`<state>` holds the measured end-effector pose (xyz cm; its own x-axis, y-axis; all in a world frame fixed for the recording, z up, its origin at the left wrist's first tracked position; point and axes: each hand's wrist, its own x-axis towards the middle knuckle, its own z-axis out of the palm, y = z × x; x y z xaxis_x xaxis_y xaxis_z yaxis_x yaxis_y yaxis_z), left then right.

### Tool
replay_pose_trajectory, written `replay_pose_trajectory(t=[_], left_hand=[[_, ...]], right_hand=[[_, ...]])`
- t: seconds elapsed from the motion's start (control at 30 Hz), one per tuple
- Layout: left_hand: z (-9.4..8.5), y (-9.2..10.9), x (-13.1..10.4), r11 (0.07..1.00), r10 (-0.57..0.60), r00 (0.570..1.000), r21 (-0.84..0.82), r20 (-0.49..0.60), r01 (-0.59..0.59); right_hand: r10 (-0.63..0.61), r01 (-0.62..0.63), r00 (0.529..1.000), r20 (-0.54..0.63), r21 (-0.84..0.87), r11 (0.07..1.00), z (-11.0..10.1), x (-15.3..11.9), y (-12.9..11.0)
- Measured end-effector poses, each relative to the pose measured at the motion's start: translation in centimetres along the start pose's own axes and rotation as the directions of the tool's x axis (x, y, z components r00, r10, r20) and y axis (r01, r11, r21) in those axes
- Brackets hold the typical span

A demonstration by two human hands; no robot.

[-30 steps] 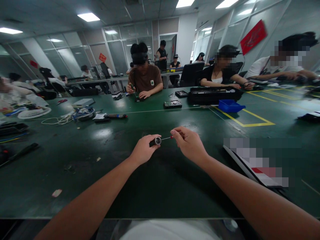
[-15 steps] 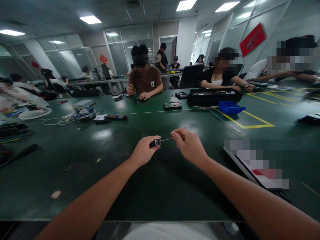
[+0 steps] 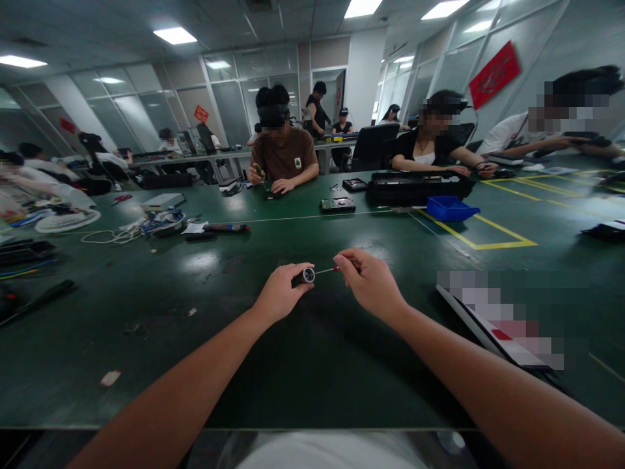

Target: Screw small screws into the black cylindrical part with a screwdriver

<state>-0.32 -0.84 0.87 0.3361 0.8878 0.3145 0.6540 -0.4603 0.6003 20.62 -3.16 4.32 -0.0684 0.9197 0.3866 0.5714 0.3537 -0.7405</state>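
Above the green table, my left hand grips a small dark cylindrical part with a pale round rim facing me. My right hand is closed round the handle of a screwdriver with a red collar. Its thin metal shaft points left, and the tip is at the edge of the cylindrical part; whether it is inside cannot be made out. A gap separates the two hands.
Beyond my hands lie a hard drive, a blue tray and a long black unit. Cables and a pen-like tool lie left. Several people work around the table. A thin flat object is at right.
Both hands and what they hold keep nearly the same position, with only a very slight upward shift in view.
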Motion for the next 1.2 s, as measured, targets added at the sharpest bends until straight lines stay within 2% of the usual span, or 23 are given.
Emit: replay_pose_trajectory(t=[0.63, 0.87, 1.07, 1.2], left_hand=[[0.21, -0.22, 0.12, 1.0, 0.009, 1.0, 0.014, 0.003, -0.009], [0.13, -0.47, 0.09, 1.0, -0.007, 1.0, 0.017, -0.015, 0.007], [-0.07, -0.3, 0.13, 1.0, -0.022, 1.0, 0.022, -0.001, 0.022], [-0.11, -0.17, 0.08, 1.0, -0.014, 1.0, 0.022, -0.003, 0.014]], right_hand=[[-0.007, 0.007, 1.0, 0.005, 0.017, 1.0, 0.1, 0.09, 0.37], [-0.06, 0.06, 0.996, 0.058, 0.006, 0.998, -0.09, 0.02, 0.3], [-0.006, 0.004, 0.996, 0.087, 0.019, 1.0, -0.1, 0.05, 0.25], [0.018, -0.02, 0.998, 0.057, 0.031, 0.999, 0.07, 0.2, 0.68]])
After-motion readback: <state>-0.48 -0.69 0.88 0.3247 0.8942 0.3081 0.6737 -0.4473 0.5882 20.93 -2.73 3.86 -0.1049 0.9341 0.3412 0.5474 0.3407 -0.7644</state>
